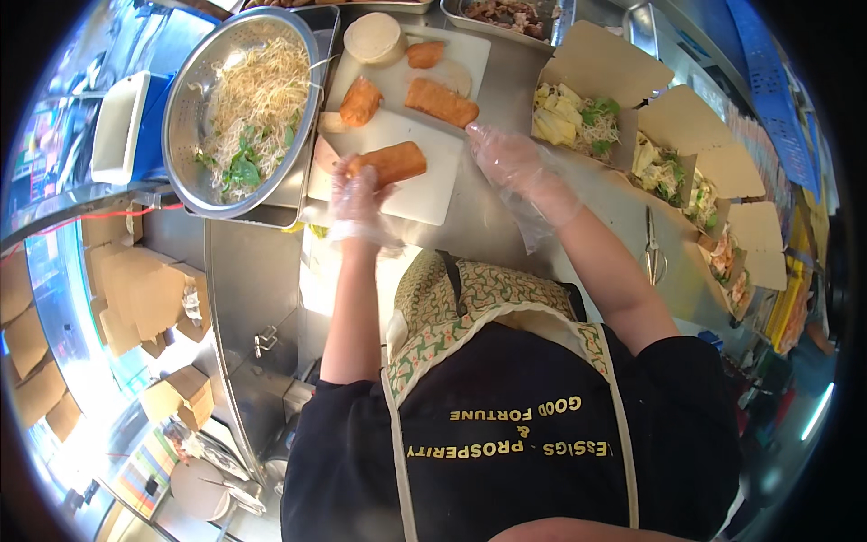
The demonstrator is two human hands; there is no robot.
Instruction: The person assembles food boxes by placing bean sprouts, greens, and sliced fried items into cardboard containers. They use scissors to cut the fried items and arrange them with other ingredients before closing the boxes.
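Note:
My left hand [359, 200], in a clear plastic glove, is closed on a golden-brown fried roll [397, 163] above the nearer white cutting board [429, 194]. My right hand [513, 164], gloved the same way, has its fingers drawn together. Its fingertips are at the right end of a second fried roll [440, 102]; I cannot tell whether they grip it. That roll lies across the farther white board [465, 54]. Left of it are a shorter fried piece [360, 101] and, farther back, a small one [425, 54]. A pale round block [374, 39] stands at the board's far left.
At left, a perforated metal colander [181, 167] holds bean sprouts and green leaves. Open cardboard boxes [607, 61] with vegetables and sprouts line the right side. Metal tongs [651, 248] lie near them. A metal tray [542, 34] of meat pieces stands at the back.

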